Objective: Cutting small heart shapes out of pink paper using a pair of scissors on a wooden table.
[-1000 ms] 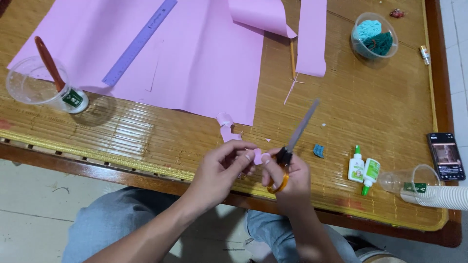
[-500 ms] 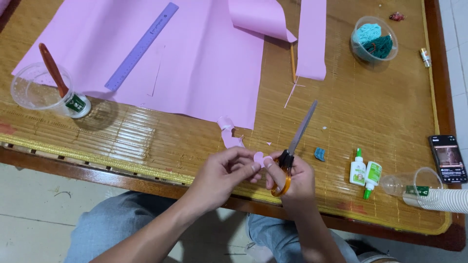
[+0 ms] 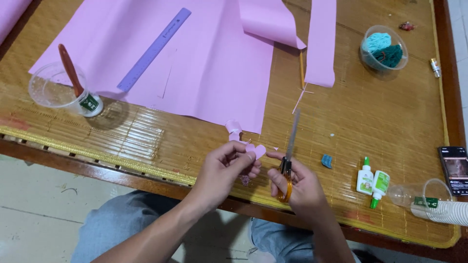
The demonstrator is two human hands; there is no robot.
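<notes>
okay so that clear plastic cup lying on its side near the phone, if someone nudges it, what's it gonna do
The clear plastic cup lies on its side by the table's right edge, so a nudge would probably roll it in a curve. It looks thin and empty, so likely very light and easily squashed. The phone and glue bottles beside it might stop it.
</notes>
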